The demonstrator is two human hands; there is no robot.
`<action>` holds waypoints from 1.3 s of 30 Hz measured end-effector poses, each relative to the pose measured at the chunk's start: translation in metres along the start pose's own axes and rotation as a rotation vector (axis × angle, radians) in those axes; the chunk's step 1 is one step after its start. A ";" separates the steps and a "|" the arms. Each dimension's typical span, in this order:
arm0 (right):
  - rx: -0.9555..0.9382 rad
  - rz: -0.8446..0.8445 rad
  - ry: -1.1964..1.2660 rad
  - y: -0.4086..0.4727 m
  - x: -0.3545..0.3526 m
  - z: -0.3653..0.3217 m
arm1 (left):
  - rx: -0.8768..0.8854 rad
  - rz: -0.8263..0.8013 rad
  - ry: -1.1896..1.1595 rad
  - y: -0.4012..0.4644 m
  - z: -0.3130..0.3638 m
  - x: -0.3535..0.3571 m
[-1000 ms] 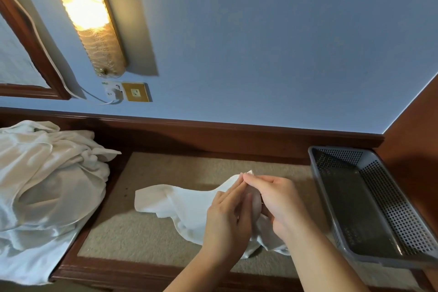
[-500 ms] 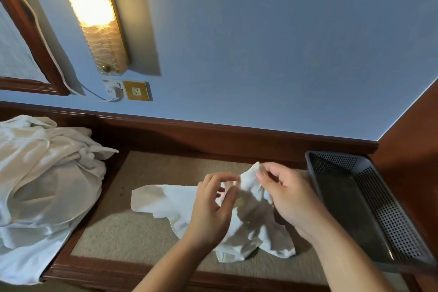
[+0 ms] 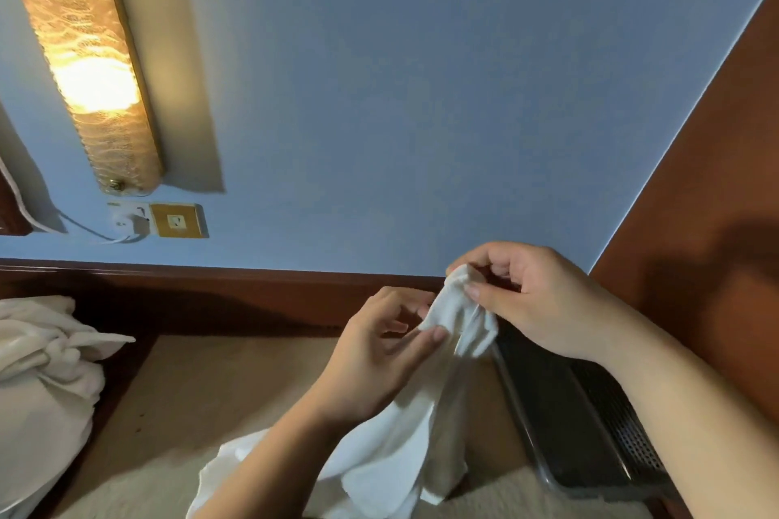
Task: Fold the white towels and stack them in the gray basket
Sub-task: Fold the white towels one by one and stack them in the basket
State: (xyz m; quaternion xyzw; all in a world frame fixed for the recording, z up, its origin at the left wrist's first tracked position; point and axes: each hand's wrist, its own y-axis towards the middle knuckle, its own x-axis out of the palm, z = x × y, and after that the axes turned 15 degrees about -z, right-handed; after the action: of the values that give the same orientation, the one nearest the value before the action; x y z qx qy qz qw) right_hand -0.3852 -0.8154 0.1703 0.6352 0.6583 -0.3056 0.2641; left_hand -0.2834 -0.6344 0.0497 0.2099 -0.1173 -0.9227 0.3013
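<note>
the right hand, right of centre in the frame, pinches a top corner of the white towel btwn thumb and curled fingers, lifted above the counter; prob so the cloth hangs free and its edges can be found; the left hand, just below and left of it, has fingers fairly straight w/ the thumb closing on the towel edge right under that corner; looks like a light pinch feeling along the hem twd the next corner, though how firm the hold is can't be told; the rest of the towel drapes down to the bottom centre of the frame, its lower folds on the counter.

the gray basket sits at the lower right, partly behind the right forearm and just beside the hanging cloth; placed close so a folded piece goes in w/ a short reach, i'd guess; the part of its inside that shows looks dark and bare, no towel seen in it, but much of it is hidden.

the pile of white towels waits unfolded at the lower left edge; so the job looks barely begun.

upper left: a lit wall lamp; below it a wall socket.
</note>
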 end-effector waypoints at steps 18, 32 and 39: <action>-0.081 -0.073 -0.022 -0.042 -0.016 -0.007 | 0.239 -0.002 -0.022 -0.011 0.021 0.036; 0.070 -0.161 -0.379 -0.049 0.004 -0.009 | 0.211 -0.047 0.369 -0.020 -0.004 0.035; 0.108 -0.210 -0.476 -0.053 0.014 -0.002 | 0.196 -0.104 0.469 -0.029 -0.010 0.030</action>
State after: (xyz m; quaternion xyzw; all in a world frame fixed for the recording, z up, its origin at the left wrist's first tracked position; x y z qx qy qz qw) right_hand -0.4387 -0.8052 0.1648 0.4868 0.6227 -0.5070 0.3439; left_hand -0.3157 -0.6311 0.0217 0.4522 -0.1219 -0.8473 0.2505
